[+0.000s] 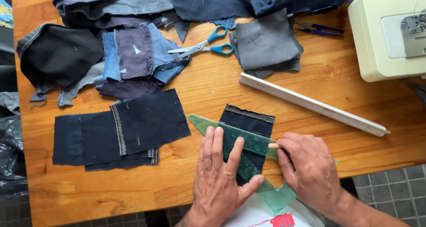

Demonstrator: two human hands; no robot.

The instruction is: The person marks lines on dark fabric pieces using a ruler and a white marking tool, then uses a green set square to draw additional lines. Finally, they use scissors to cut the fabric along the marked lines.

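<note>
— Which step are you seeing?

— I'm judging it as marking; the left hand is pressing flat, fingers spread, on the green set square lying over the dark denim patch at the table's near edge; the right hand is pinching a pencil-like stick against the square's edge.

— And next?

— I'm thinking it's calling for steady downward pressure, so nothing slips.

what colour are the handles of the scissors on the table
Blue handles on the scissors, with silver blades, lying open on the wooden table; the head view shows them clearly.
</note>
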